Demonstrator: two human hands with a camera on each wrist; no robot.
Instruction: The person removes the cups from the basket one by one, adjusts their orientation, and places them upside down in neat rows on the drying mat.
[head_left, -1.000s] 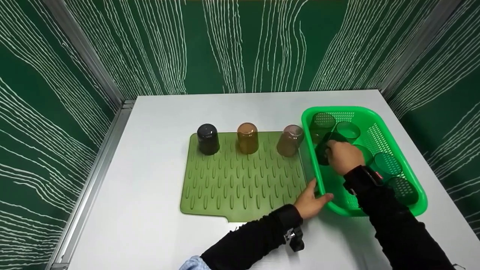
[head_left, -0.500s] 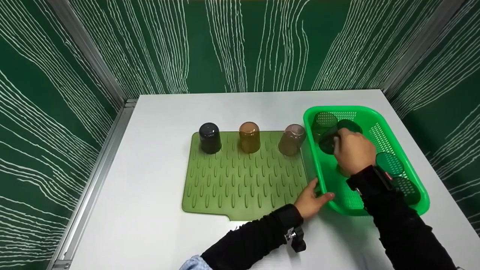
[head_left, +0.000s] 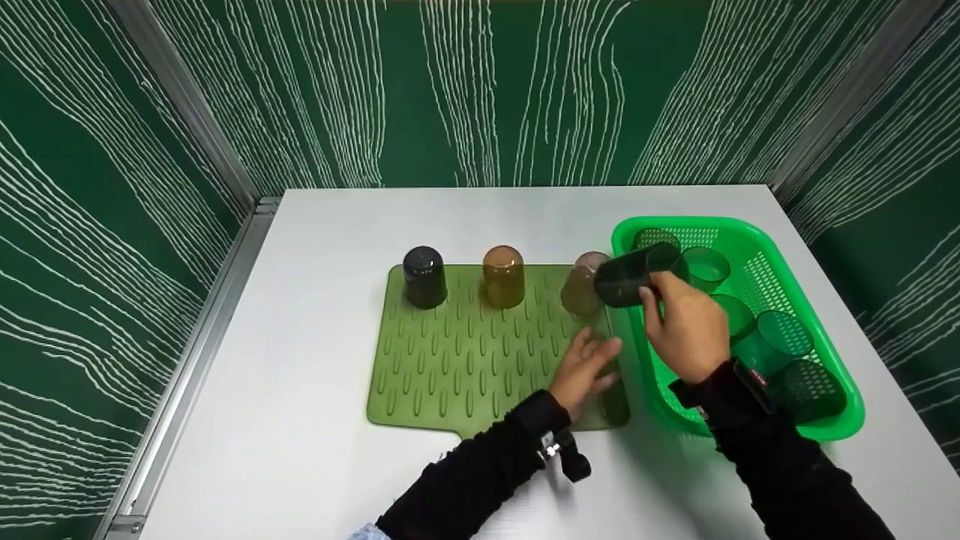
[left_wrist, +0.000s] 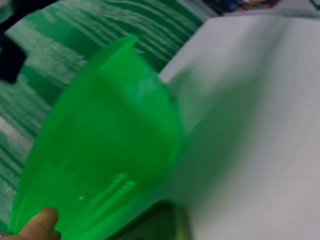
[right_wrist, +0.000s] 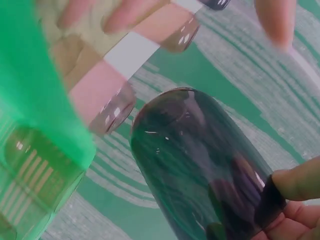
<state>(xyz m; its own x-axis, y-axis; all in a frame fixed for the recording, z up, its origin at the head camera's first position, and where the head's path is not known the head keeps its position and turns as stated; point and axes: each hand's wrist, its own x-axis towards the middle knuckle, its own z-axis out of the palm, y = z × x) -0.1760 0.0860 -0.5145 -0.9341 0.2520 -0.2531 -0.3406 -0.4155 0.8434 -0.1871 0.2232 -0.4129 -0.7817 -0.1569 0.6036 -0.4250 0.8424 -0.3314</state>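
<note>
My right hand (head_left: 690,326) pinches a dark, see-through drinking glass (head_left: 634,277) near its rim, thumb on one side and fingers on the other. The glass is tipped on its side, its base to the left, above the left rim of the green plastic basket (head_left: 697,223). In the right wrist view the same dark glass (right_wrist: 200,155) fills the middle. Over the right part of the green ribbed mat (head_left: 465,360) is my left hand (head_left: 585,371), fingers spread and holding nothing. Upside down along the mat's back edge stand a black glass (head_left: 424,277), an amber glass (head_left: 503,276) and a pinkish glass (head_left: 579,289).
Several tinted glasses, among them a teal glass (head_left: 784,334) and a green glass (head_left: 707,270), sit in the basket. Basket and mat lie side by side on a white table (head_left: 300,360). Green walls (head_left: 510,97) with white lines enclose the table's back and sides.
My right hand has lifted the dark glass from inside the basket and moved it left over the rim. My left hand has let go of the basket's edge and shifted left over the mat.
</note>
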